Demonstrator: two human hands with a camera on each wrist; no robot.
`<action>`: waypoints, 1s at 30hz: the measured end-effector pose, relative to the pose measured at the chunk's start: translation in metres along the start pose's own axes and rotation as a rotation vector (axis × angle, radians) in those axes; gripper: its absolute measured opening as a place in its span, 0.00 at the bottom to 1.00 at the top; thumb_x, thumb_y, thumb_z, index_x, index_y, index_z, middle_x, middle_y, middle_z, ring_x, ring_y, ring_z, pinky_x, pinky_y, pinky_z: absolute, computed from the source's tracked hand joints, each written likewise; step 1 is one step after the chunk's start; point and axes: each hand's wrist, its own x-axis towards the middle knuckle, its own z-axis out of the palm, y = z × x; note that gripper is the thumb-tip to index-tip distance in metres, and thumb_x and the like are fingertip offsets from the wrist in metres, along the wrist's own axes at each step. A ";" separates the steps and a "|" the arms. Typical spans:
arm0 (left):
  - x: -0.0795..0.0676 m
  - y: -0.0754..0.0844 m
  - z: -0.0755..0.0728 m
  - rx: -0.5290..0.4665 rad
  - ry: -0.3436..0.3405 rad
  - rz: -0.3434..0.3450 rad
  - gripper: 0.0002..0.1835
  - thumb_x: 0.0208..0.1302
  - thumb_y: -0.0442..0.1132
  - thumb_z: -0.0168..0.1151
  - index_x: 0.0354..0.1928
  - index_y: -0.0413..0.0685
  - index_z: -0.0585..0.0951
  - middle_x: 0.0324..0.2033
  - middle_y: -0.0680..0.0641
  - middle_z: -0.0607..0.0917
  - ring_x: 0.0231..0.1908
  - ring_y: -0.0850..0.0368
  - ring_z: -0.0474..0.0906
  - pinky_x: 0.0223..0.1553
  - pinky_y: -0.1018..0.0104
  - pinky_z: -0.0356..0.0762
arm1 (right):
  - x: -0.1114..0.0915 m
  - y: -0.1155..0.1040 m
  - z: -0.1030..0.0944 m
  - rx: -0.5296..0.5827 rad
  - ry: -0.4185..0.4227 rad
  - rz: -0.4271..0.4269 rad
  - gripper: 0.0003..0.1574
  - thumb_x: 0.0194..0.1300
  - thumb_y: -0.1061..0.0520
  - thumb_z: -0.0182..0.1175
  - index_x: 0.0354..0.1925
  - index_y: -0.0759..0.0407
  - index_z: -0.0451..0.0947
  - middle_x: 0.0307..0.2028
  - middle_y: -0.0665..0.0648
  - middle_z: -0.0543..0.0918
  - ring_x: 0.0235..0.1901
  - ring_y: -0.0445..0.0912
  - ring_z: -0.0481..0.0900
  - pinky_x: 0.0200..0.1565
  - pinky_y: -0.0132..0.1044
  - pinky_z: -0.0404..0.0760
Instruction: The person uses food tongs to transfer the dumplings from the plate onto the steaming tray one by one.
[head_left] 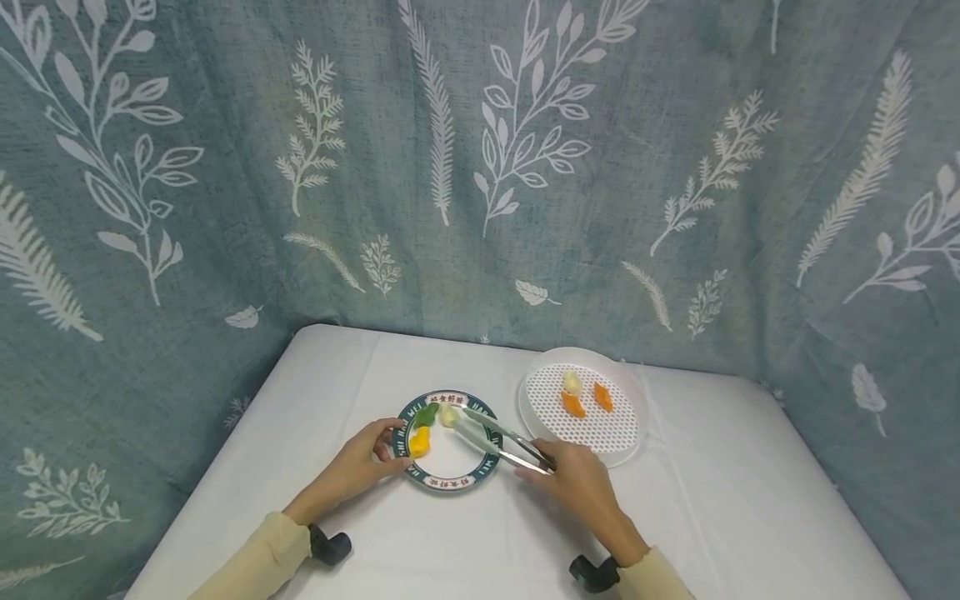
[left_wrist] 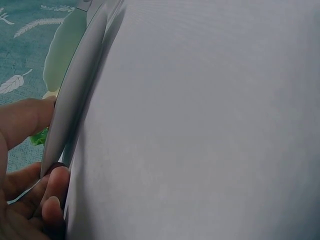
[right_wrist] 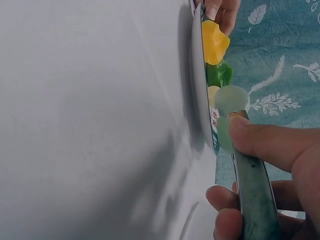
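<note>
My left hand (head_left: pixel 358 461) grips the left rim of a round plate (head_left: pixel 453 463) with a dark teal patterned border; in the left wrist view the thumb lies on top and fingers are beneath. On the plate sit a green piece (head_left: pixel 426 415), a yellow piece (head_left: pixel 419 442) and a pale cream piece (head_left: pixel 448 415). My right hand (head_left: pixel 583 483) holds metal tongs (head_left: pixel 519 439) with pale green tips. Those tips reach over the plate to the cream piece, one on each side; whether they pinch it I cannot tell. The right wrist view shows the thumb on the tongs' handle (right_wrist: pixel 255 190).
A round white perforated tray (head_left: pixel 577 435) stands behind and right of the plate. Two orange pieces (head_left: pixel 573 406) and another cream piece (head_left: pixel 572 382) lie on it. White cloth (head_left: pixel 420 550) covers the table, and a leaf-patterned curtain (head_left: pixel 450 275) hangs around its back and sides.
</note>
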 end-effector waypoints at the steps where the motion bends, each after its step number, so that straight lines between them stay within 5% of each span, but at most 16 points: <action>1: 0.000 0.000 0.000 -0.001 0.002 0.002 0.38 0.59 0.44 0.78 0.70 0.50 0.73 0.48 0.49 0.79 0.37 0.58 0.73 0.36 0.65 0.73 | 0.001 -0.001 0.001 0.000 0.001 -0.002 0.27 0.53 0.39 0.78 0.45 0.53 0.89 0.17 0.41 0.66 0.19 0.37 0.62 0.23 0.33 0.61; 30: 0.000 0.001 0.000 -0.003 0.005 -0.001 0.38 0.58 0.45 0.78 0.69 0.50 0.74 0.47 0.50 0.79 0.36 0.58 0.72 0.35 0.66 0.73 | 0.008 -0.015 0.019 -0.078 0.054 -0.109 0.19 0.52 0.42 0.79 0.34 0.51 0.85 0.17 0.44 0.63 0.20 0.40 0.60 0.23 0.34 0.60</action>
